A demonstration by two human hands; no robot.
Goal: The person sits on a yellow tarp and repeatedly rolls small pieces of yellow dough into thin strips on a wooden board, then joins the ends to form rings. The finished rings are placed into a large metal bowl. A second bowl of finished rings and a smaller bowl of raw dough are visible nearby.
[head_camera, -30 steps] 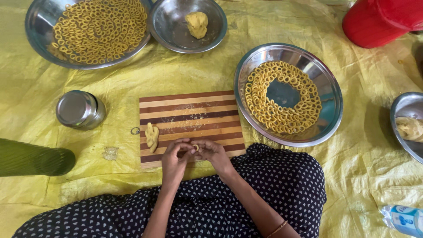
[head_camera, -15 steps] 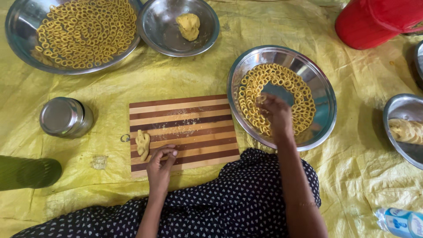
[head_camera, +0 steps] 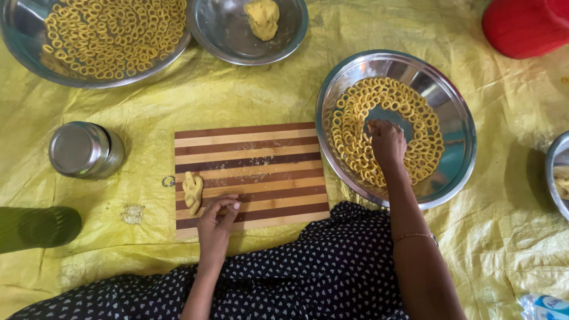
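My left hand rests on the near edge of a striped wooden board, fingers curled, right beside a small lump of yellow dough at the board's left edge. My right hand reaches into a steel bowl on the right, fingertips down among several small yellow dough rings near the bare centre. I cannot tell whether those fingers pinch a ring.
A large steel bowl full of dough rings sits at the far left, a smaller bowl with a dough ball beside it. A steel tin stands left of the board. Yellow sheet covers the floor; red object far right.
My right hand left the board, where both hands worked together, and moved right into the steel bowl of rings. My left hand stayed by the dough lump.
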